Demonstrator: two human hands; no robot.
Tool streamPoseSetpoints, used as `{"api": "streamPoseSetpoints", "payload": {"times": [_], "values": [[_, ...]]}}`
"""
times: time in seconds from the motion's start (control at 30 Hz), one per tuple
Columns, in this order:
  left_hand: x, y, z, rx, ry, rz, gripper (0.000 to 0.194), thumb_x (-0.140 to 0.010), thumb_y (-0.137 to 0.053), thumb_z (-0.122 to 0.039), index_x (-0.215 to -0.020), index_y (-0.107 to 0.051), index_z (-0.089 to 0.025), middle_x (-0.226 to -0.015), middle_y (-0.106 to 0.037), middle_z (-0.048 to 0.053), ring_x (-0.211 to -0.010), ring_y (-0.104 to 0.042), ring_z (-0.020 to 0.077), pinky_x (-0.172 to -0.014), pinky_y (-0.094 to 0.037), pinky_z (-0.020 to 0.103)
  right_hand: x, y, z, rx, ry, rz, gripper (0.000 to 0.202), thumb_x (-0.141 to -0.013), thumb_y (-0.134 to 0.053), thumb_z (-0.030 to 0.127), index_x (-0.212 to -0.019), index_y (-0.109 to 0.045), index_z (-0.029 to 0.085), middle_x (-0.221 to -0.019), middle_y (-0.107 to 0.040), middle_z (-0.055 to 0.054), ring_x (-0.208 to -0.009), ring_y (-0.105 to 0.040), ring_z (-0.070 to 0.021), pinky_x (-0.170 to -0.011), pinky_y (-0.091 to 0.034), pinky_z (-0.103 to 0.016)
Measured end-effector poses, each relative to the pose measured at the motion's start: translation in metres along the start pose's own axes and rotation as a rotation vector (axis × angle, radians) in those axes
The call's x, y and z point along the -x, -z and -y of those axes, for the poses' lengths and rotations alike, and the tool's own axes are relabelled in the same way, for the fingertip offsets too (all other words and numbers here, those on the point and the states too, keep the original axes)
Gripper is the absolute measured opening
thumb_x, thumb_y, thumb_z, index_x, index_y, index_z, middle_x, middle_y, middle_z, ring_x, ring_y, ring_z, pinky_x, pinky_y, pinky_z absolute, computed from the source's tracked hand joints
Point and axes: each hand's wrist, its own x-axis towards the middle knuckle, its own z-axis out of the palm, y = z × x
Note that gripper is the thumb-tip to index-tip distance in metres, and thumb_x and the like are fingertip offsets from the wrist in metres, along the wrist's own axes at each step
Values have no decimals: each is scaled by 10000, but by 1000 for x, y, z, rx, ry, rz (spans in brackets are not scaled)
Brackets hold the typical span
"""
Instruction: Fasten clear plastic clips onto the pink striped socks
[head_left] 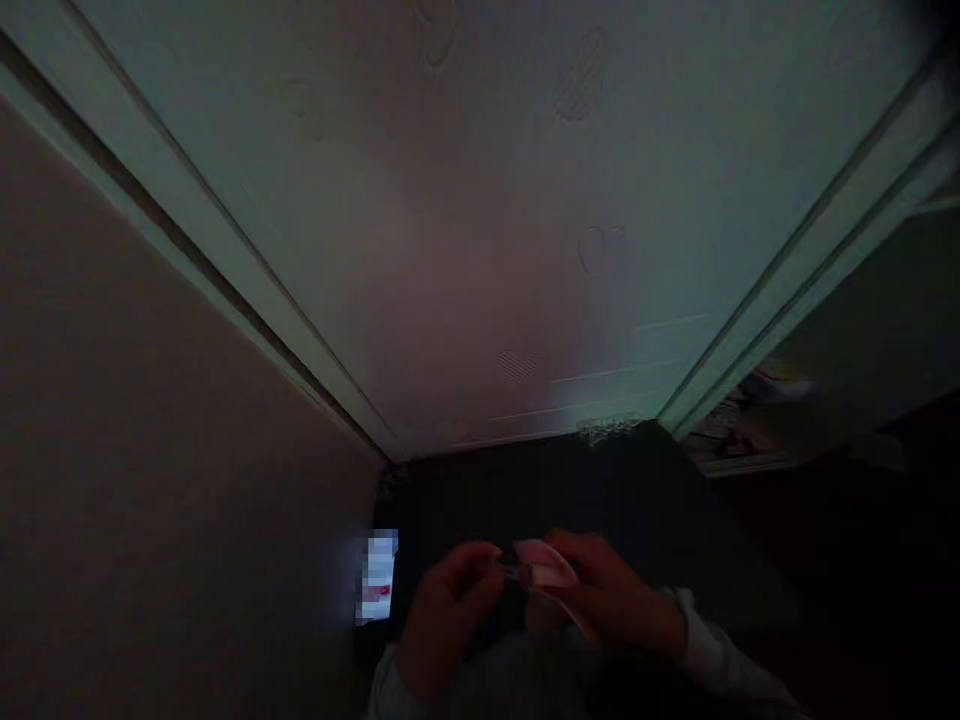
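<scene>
The light is very dim and detail is poor. My left hand (454,605) is closed, its thumb and fingertips pinched on the end of a small dark, narrow piece (515,572). My right hand (619,595) is closed around a thin pinkish-white piece (547,562) that looks folded or curved, like card or sheet material. The narrow piece reaches against this pale one between the two hands. Whether they are joined cannot be made out. Both hands are close together, low in the view, above a dark surface (480,500).
A bright screen (377,578), blurred out, stands left of my left hand by a brown wall or panel (187,450). Ahead rises a pale panel (480,220) with embossed heart shapes and a frame. At right, an opening holds assorted items (739,420).
</scene>
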Motion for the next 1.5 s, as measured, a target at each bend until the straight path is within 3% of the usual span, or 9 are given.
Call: {"api": "streamPoseSetpoints", "payload": {"times": [0.2,0.53,0.73,1.1,1.5], "values": [[5,-4,-14,57,19,-12,301,-691,-682,-380,-913,-653,-178,-773,-639,13,-730,-565,163,-664,-427,246,0,6,12,0,12,32,348,-829,-467,460,-667,-549,163,-598,-472,37,-546,-412,-102,-504,-282,-219],[6,-4,-13,91,45,10,285,-659,-712,-349,-874,-643,-175,-762,-633,1,-726,-558,149,-656,-425,232,-1,13,13,-109,16,107,200,-801,-549,345,-738,-592,160,-684,-568,16,-630,-495,-124,-571,-353,-213],[5,-1,-14,56,26,8,293,-666,-707,-359,-889,-647,-178,-759,-613,-7,-723,-539,141,-648,-414,225,2,8,13,58,4,63,287,-836,-501,408,-710,-570,160,-624,-533,24,-567,-462,-112,-511,-302,-216],[6,1,-14,24,16,56,300,-687,-688,-346,-933,-640,-181,-772,-602,3,-730,-536,153,-668,-415,248,3,5,14,173,184,18,362,-899,-359,445,-732,-543,181,-664,-535,-6,-601,-452,-136,-565,-333,-240],[12,11,-20,-226,-141,117,294,-682,-684,-262,-969,-653,-205,-884,-653,38,-814,-571,204,-750,-430,293,-1,3,10,-199,-44,69,305,-784,-517,412,-600,-465,175,-566,-373,64,-542,-342,-96,-489,-264,-207]]}}
